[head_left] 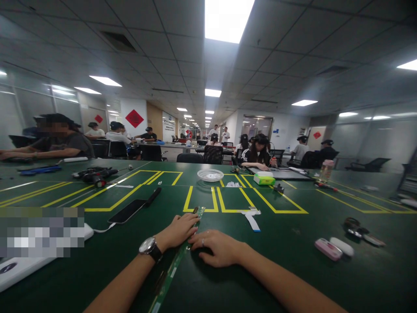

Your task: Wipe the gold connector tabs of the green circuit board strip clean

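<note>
A long, narrow green circuit board (177, 262) lies slantwise on the green table, running from near my body to just past my fingers. My left hand (180, 228), with a watch on its wrist, is curled over the board close to its far end and grips it there. Beside it on the right, my right hand (216, 248) wears a ring and rests its fingertips at the board's right edge. Its thumb stands apart from the fingers. The hands partly hide the far stretch of the board. A white flat ribbon cable (253, 222) lies beyond my right hand.
A phone (128, 211) with a cable and a white device (45, 265) lie left. Ahead stand a white basket (210, 175) and a green tissue pack (264, 178). A pink case (328, 248) and keys (353, 227) are right. A power tool (96, 176) lies far left. Other people sit around.
</note>
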### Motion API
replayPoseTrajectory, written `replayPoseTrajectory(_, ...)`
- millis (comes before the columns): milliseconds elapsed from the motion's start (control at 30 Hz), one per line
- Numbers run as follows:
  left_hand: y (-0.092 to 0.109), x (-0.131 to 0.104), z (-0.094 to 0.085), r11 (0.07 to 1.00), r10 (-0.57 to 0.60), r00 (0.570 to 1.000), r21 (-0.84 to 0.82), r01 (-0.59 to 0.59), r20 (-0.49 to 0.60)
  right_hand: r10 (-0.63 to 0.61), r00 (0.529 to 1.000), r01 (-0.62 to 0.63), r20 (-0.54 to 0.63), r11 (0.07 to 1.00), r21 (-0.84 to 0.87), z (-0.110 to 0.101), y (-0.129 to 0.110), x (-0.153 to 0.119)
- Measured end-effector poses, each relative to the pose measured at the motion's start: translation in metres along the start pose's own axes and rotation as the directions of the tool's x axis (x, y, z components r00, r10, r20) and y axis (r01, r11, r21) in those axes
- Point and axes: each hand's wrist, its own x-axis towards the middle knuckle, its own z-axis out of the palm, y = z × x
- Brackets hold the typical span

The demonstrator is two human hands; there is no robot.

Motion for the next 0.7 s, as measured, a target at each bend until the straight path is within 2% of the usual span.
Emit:
replayPoseTrajectory(133, -0.002, -0.001, 0.000, 0.999, -0.031, 0.999, 0.025, 0.030, 0.032, -0.006, 1.000, 0.005, -0.014, 0.995, -0.101, -0.002, 0.006, -0.003)
replayPoseTrajectory(200, -0.003, -0.001, 0.000, 0.998, -0.049, 0.998, 0.039, 0.047, 0.041, 0.105, 0.991, -0.119, -0.079, 0.971, -0.209, -0.009, 0.018, -0.009)
replayPoseTrajectory(233, -0.003, -0.001, 0.000, 0.997, -0.062, 0.997, 0.045, 0.060, 0.044, 0.204, 0.970, -0.233, -0.135, 0.936, -0.263, -0.015, 0.026, -0.014)
replayPoseTrajectory(267, -0.003, -0.001, 0.000, 0.996, -0.076, 0.996, 0.052, 0.073, 0.049, 0.327, 0.923, -0.376, -0.202, 0.876, -0.303, -0.021, 0.035, -0.020)
replayPoseTrajectory(300, -0.004, -0.001, 0.000, 0.994, -0.092, 0.994, 0.060, 0.089, 0.056, 0.464, 0.844, -0.533, -0.270, 0.782, -0.322, -0.028, 0.044, -0.028)
replayPoseTrajectory(333, -0.004, -0.002, 0.000, 0.992, -0.108, 0.992, 0.068, 0.103, 0.065, 0.600, 0.729, -0.684, -0.330, 0.655, -0.320, -0.035, 0.053, -0.037)
replayPoseTrajectory(367, -0.005, -0.002, 0.000, 0.990, -0.122, 0.990, 0.074, 0.117, 0.073, 0.718, 0.594, -0.803, -0.362, 0.511, -0.305, -0.042, 0.061, -0.046)
replayPoseTrajectory(400, -0.005, -0.003, 0.000, 0.989, -0.134, 0.988, 0.076, 0.128, 0.081, 0.802, 0.476, -0.875, -0.361, 0.392, -0.284, -0.048, 0.068, -0.056)
replayPoseTrajectory(467, -0.006, -0.003, 0.001, 0.986, -0.153, 0.984, 0.077, 0.146, 0.087, 0.848, 0.388, -0.913, -0.361, 0.300, -0.275, -0.058, 0.077, -0.074)
replayPoseTrajectory(600, -0.008, -0.003, 0.005, 0.986, -0.159, 0.985, 0.065, 0.155, 0.072, 0.861, 0.371, -0.917, -0.349, 0.279, -0.286, -0.062, 0.083, -0.091)
replayPoseTrajectory(700, -0.010, -0.002, 0.007, 0.987, -0.156, 0.985, 0.047, 0.153, 0.070, 0.857, 0.396, -0.905, -0.331, 0.303, -0.300, -0.052, 0.085, -0.083)
